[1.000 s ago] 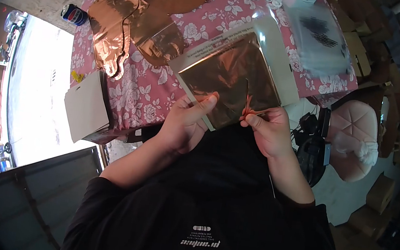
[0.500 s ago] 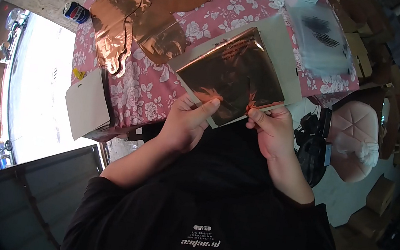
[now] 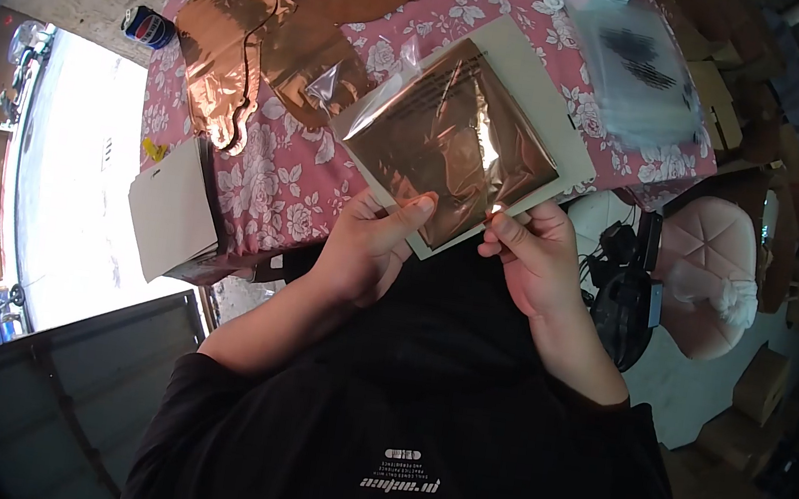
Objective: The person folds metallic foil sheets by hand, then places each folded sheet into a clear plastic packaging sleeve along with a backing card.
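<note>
A folded copper-coloured foil sheet (image 3: 434,143) in a clear printed plastic bag lies against a grey cardboard sheet (image 3: 515,58), tilted above the table's near edge. My left hand (image 3: 375,246) grips the lower left edge, thumb on top of the bag and fingers underneath. With thumb and fingers pinched, my right hand (image 3: 534,262) holds the bag's lower right edge. Whether those fingertips also grip the cardboard cannot be made out. Clear plastic sticks up at the bag's upper left side. Beyond it, a large copper foil balloon (image 3: 301,4) lies spread flat.
The table has a pink floral cloth (image 3: 277,183). A stack of grey cardboard sheets (image 3: 173,210) sits at its left corner, with a blue can (image 3: 148,27) farther back. Clear plastic bags (image 3: 639,74) lie on the right. A pink padded chair (image 3: 704,275) stands right of the table.
The foil package and cardboard have tilted and shifted slightly left, and the glare on the foil has moved. Clear plastic now shows at the upper left. Both hands keep their grip.
</note>
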Demonstrator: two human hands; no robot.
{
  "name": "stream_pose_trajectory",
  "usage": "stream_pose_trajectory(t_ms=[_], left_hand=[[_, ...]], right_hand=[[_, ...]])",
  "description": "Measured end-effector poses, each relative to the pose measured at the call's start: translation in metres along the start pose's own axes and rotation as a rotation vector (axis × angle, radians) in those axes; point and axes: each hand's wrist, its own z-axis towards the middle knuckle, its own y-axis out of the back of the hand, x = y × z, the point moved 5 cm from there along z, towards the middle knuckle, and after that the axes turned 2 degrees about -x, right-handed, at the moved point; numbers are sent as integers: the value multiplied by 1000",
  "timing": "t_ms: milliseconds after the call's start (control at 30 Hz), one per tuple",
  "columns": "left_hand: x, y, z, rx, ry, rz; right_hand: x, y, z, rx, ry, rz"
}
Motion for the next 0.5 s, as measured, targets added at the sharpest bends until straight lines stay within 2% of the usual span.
stream_pose_trajectory(t_ms=[100, 167, 267, 333, 500], left_hand=[[1, 7, -1, 20, 31, 16], [4, 11, -1, 30, 55, 35], [-1, 6, 0, 31, 35, -49], [-8, 1, 4, -58, 13, -171], [-8, 0, 5, -52, -13, -118]], right_hand=[[-3, 2, 0, 10, 0, -27], [-7, 4, 1, -76, -14, -21], [-6, 0, 3, -89, 33, -55], [-7, -5, 6, -83, 50, -80], [-9, -6, 12, -7, 97, -78]])
